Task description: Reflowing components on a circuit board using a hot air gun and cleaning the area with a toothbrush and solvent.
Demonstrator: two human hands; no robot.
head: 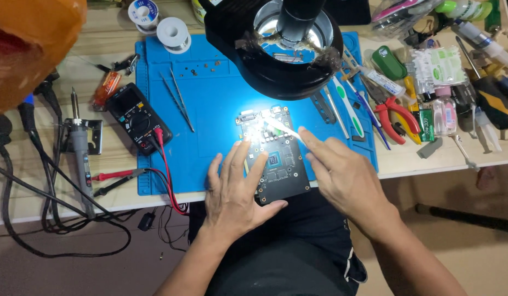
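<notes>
Left hand point(232, 192) lies flat, open, steadying the black rectangular circuit board point(276, 159) on the blue silicone mat point(210, 98); right hand point(341, 175) pinches a slim tool point(281, 130) over it. Judged: probing step, needing steady tip placement.

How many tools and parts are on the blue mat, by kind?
Circuit board: 1
Multimeter: 1
Tweezers: 1
Solder spools at the mat's top edge: 2
Total: 5
The left hand rests on the board; the right hand holds a thin tool over it.
</notes>
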